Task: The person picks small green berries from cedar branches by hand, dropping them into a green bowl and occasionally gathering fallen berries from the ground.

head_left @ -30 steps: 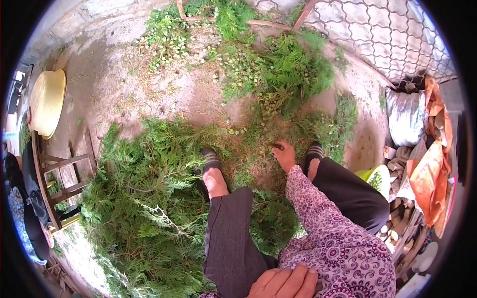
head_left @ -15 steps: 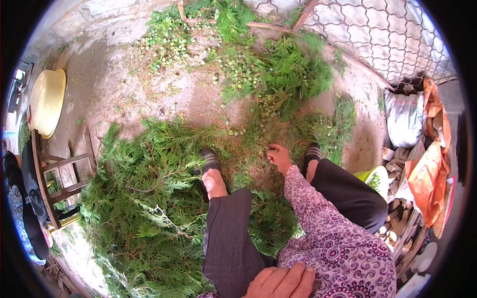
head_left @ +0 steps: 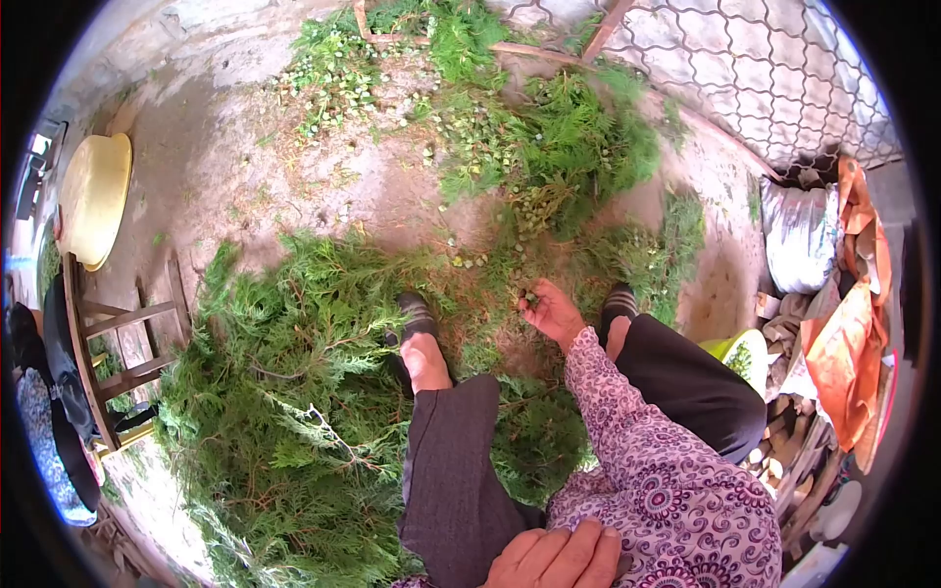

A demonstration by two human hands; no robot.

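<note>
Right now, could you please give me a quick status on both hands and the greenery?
Right hand down between the feet, pinching small green bits. Left hand resting on the thigh, holding nothing. Cut branches piled around both shoes.

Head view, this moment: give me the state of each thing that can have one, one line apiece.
right hand: palm up, fingers curled around small green cones
left hand: resting flat on the thigh, holding nothing
cut evergreen branches: piled loose on the ground
yellow basin: tipped on its side
white sack: full, lying by the fence
</note>
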